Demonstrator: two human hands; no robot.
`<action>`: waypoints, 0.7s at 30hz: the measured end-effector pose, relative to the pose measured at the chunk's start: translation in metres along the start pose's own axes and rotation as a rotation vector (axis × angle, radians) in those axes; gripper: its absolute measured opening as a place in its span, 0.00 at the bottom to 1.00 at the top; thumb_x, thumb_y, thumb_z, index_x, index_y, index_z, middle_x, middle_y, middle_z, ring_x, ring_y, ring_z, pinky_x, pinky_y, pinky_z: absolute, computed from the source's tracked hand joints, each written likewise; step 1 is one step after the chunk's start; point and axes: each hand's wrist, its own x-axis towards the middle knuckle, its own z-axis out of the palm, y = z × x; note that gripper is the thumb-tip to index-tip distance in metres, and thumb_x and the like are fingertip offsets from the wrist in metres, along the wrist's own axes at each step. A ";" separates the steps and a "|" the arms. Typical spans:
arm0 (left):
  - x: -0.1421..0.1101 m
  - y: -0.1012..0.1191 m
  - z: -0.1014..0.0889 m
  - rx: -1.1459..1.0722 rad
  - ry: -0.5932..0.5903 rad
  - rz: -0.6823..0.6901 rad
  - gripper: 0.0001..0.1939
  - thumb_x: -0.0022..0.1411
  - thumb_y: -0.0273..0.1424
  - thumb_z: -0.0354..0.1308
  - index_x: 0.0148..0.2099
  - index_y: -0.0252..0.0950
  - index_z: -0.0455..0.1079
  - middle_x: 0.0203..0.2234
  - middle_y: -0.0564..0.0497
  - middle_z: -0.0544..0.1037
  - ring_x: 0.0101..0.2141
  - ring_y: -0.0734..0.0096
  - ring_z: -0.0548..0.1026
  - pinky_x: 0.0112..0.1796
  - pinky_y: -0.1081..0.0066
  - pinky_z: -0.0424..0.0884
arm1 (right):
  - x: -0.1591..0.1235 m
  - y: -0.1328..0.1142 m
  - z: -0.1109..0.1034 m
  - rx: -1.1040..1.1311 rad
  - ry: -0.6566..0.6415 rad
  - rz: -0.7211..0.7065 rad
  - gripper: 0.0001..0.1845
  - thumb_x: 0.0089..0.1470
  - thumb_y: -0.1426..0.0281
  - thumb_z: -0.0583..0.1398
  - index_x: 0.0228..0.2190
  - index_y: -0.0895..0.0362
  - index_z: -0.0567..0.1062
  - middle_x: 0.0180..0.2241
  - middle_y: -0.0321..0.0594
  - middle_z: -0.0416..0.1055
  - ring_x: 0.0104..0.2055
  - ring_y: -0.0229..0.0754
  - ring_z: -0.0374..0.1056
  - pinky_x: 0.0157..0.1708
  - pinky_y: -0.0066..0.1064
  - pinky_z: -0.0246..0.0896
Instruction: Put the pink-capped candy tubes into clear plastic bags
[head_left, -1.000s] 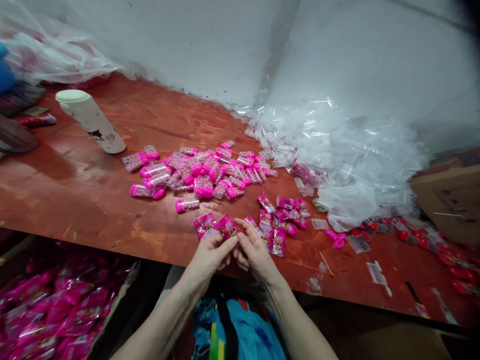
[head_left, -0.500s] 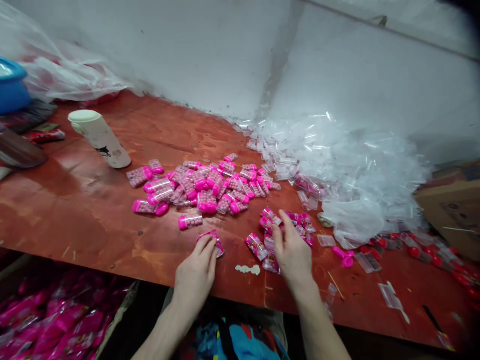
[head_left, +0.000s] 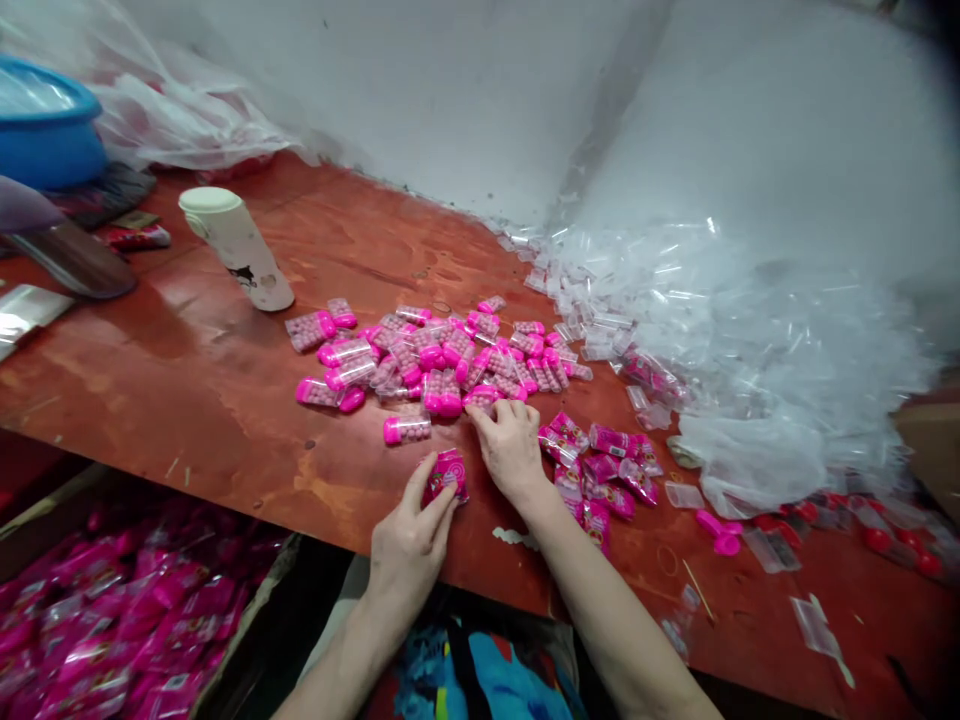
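Observation:
My left hand (head_left: 412,530) is closed on a small pink printed packet (head_left: 450,474), which it pinches between thumb and fingers just above the table. At the front edge of a heap of small clear bottles of pink balls with bright pink caps (head_left: 442,392), my right hand (head_left: 511,450) has its fingers bent over one bottle (head_left: 482,397). The hand partly hides that bottle. A single bottle (head_left: 407,430) lies apart, beyond my left hand. Right of my right wrist is a loose pile of the pink packets (head_left: 600,470).
A big heap of clear plastic pieces (head_left: 720,330) leans along the wall. At the left stand a pale tumbler (head_left: 240,250) and a blue basin (head_left: 49,125). Below the table (head_left: 187,380) is a box of pink packets (head_left: 142,620). A pink plastic piece (head_left: 720,532) lies at the right.
My right hand has left the packet pile and moved left to the bottle heap. My left hand keeps the packet, now more upright. The view has shifted somewhat left.

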 end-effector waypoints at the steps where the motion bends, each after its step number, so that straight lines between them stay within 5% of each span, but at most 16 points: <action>1: 0.001 0.000 -0.002 -0.021 0.020 -0.030 0.13 0.66 0.31 0.54 0.49 0.42 0.77 0.61 0.45 0.67 0.45 0.61 0.78 0.38 0.68 0.77 | -0.007 0.001 -0.002 0.011 0.006 0.005 0.17 0.65 0.67 0.52 0.53 0.47 0.72 0.38 0.46 0.69 0.43 0.51 0.59 0.43 0.41 0.50; 7: 0.010 -0.006 -0.007 -0.149 -0.010 -0.186 0.12 0.65 0.32 0.54 0.44 0.41 0.78 0.44 0.45 0.73 0.40 0.63 0.77 0.37 0.68 0.75 | -0.032 -0.002 -0.002 0.060 -0.034 0.058 0.14 0.64 0.62 0.53 0.36 0.54 0.77 0.36 0.44 0.70 0.42 0.49 0.63 0.42 0.39 0.50; 13: 0.020 -0.011 -0.006 -0.388 -0.034 -0.365 0.11 0.62 0.37 0.56 0.35 0.37 0.76 0.27 0.51 0.75 0.29 0.67 0.74 0.33 0.69 0.70 | -0.009 -0.013 0.014 0.153 -0.014 0.329 0.14 0.61 0.60 0.57 0.32 0.57 0.72 0.35 0.45 0.74 0.41 0.49 0.66 0.39 0.37 0.54; 17: 0.035 -0.009 -0.008 -0.267 0.010 -0.479 0.14 0.55 0.43 0.62 0.35 0.37 0.73 0.27 0.50 0.75 0.28 0.63 0.73 0.31 0.68 0.66 | 0.003 -0.013 0.015 0.296 -0.011 0.456 0.10 0.58 0.64 0.60 0.38 0.58 0.71 0.34 0.45 0.74 0.39 0.49 0.69 0.37 0.36 0.57; 19: 0.042 -0.010 -0.007 -0.252 -0.014 -0.473 0.12 0.53 0.41 0.63 0.33 0.37 0.73 0.27 0.50 0.76 0.29 0.62 0.73 0.32 0.68 0.65 | 0.002 -0.010 0.013 0.384 0.007 0.474 0.18 0.56 0.65 0.61 0.46 0.58 0.69 0.33 0.43 0.74 0.36 0.48 0.70 0.35 0.35 0.59; 21: 0.048 -0.011 -0.005 -0.335 -0.020 -0.500 0.09 0.51 0.37 0.65 0.29 0.37 0.74 0.24 0.50 0.76 0.28 0.63 0.72 0.31 0.69 0.64 | -0.005 -0.006 0.010 0.705 0.027 0.508 0.25 0.53 0.65 0.62 0.51 0.57 0.66 0.30 0.37 0.72 0.32 0.44 0.69 0.34 0.33 0.60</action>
